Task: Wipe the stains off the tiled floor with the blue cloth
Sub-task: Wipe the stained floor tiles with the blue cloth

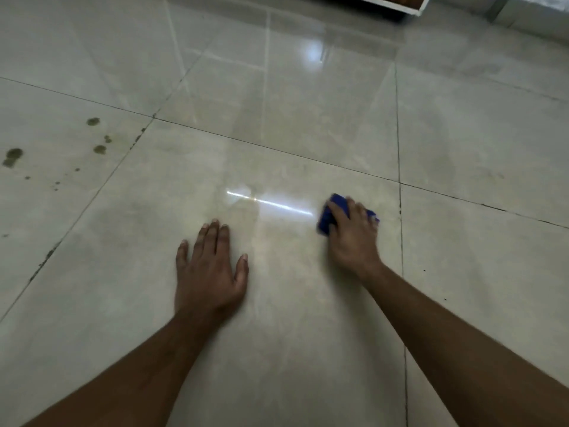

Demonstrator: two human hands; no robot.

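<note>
A deep blue cloth (334, 214) lies on pale grey-beige glossy tiles (277, 303) spotted with dark olive stains (13, 156).

Two bare, sleeveless forearms (462, 328)

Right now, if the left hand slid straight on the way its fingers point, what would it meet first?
Nothing solid, as far as the picture shows. The left hand lies flat on the tiled floor, fingers pointing ahead; bare tile follows, then a grout line. The stains lie off to its left, the blue cloth to its right.
</note>
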